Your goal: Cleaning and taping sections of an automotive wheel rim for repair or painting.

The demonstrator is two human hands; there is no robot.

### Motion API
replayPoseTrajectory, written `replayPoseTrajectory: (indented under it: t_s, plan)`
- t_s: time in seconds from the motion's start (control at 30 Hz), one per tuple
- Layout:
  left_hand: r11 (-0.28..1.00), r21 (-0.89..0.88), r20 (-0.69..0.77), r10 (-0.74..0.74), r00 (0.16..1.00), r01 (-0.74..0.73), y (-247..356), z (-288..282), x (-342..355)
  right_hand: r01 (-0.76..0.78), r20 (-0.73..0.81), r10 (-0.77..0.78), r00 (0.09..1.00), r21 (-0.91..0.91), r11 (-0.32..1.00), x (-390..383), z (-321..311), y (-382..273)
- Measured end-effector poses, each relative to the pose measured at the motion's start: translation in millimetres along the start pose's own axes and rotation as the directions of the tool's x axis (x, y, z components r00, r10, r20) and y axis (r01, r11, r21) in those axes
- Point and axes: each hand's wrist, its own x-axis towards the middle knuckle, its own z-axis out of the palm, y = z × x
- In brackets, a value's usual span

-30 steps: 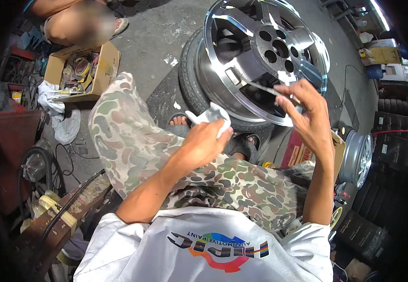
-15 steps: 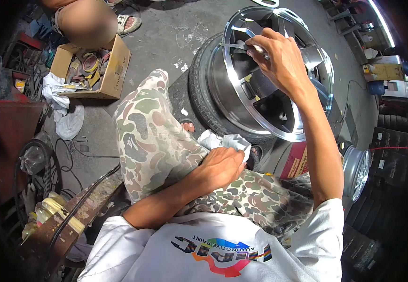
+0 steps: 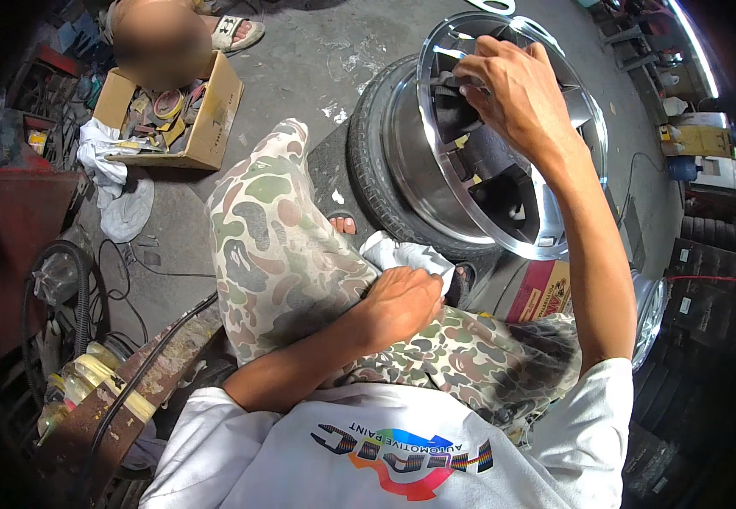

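Observation:
A silver and black alloy wheel rim (image 3: 546, 246) lies tilted on a black tyre (image 3: 372, 182) in front of me. Over the rim's upper spokes is my right hand (image 3: 516, 102), its fingers pinched together. Whatever they hold is hidden behind them. My left hand (image 3: 404, 301) rests closed on my lap, gripping a crumpled white cloth (image 3: 406, 253) that sticks out beyond the knuckles. Camouflage trousers (image 3: 275, 229) cover my knees, beside the tyre.
A cardboard box (image 3: 215, 114) of tape rolls and scraps stands at the far left, near another person's sandalled foot (image 3: 239, 32). A rusty beam (image 3: 143, 382) carries a black cable at left. A red carton (image 3: 540, 290) and another rim (image 3: 648, 318) lie at right.
My right hand has shifted slightly right and up over the rim. The thin pale blade-like piece that stuck out of its fingers no longer shows. My left hand keeps its hold on the cloth.

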Motion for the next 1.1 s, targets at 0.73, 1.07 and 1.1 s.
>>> replayPoseTrajectory:
  t_s: [0.73, 1.07, 1.1]
  plan:
    - [0.998, 0.0, 0.122, -0.058, 0.991, 0.058, 1, -2, 1, -0.29, 0.182, 0.252, 0.95, 0.229, 0.929, 2, 19, 22]
    - [1.0, -0.005, 0.015, 0.003, 1.0, -0.003, -5, 6, -4, -0.238, 0.135, 0.212, 0.968, 0.23, 0.943, 5, 15, 18]
    - [1.0, -0.002, 0.028, -0.005, 1.0, 0.005, -5, 6, -3, -0.234, 0.15, 0.204, 0.967, 0.221, 0.947, 7, 13, 16]
